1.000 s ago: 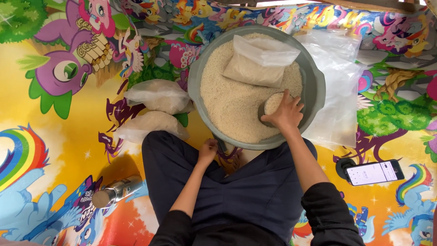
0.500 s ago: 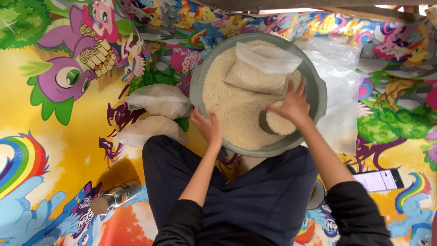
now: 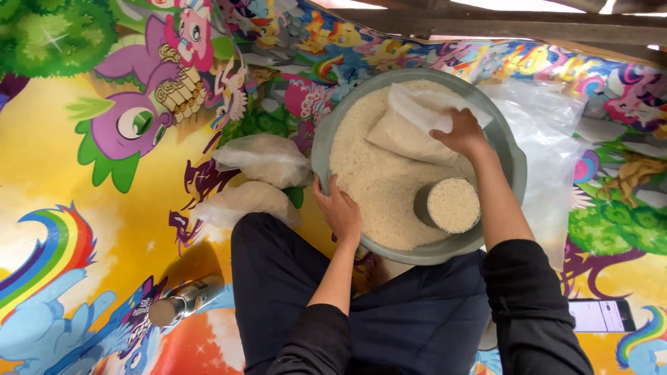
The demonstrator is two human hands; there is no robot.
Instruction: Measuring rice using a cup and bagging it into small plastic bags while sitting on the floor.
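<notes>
1 clear plastic bag (image 3: 417, 121) of rice lies in the basin under the right hand (image 3: 462, 133); 2 filled bags (image 3: 260, 177) sit left of it. A phone screen (image 3: 601, 316) glows at right.

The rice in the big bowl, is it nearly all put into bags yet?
Not nearly. Done: two filled bags lie on the mat beside the grey bowl. In hand: the right hand holds a part-filled clear bag in the bowl, a full scoop cup stands in the rice, and the left hand grips the rim. Left: much loose rice fills the bowl.
</notes>
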